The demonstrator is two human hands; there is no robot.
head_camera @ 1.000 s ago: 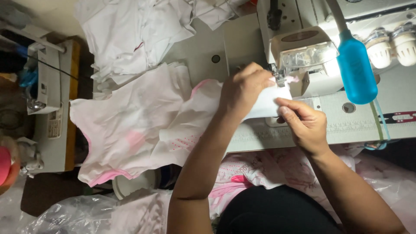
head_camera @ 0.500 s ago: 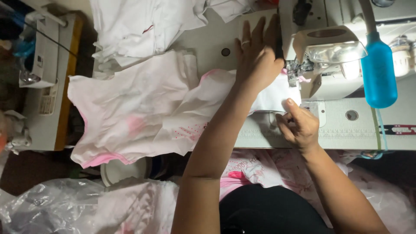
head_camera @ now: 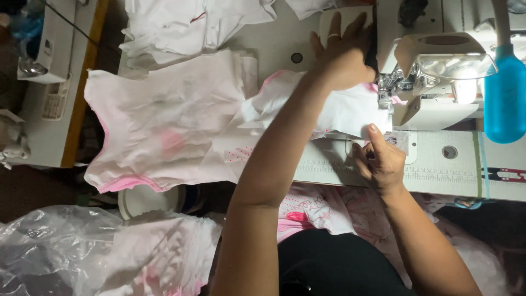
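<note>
A white and pink garment (head_camera: 164,126) lies spread on the sewing table (head_camera: 329,164), one end running under the sewing machine (head_camera: 433,66). My left hand (head_camera: 342,52) lies flat with fingers spread on the cloth, just left of the machine head. My right hand (head_camera: 378,159) pinches the near edge of the white cloth in front of the needle area.
A pile of white cloth pieces (head_camera: 186,24) lies at the back of the table. A blue bottle (head_camera: 504,93) hangs at the right of the machine. A clear plastic bag (head_camera: 60,252) and more pink-white cloth (head_camera: 164,252) lie at the lower left. Another machine (head_camera: 38,82) stands at the left.
My left hand has slid farther back along the cloth beside the machine head and spread flat. My right hand stays at the cloth's near edge.
</note>
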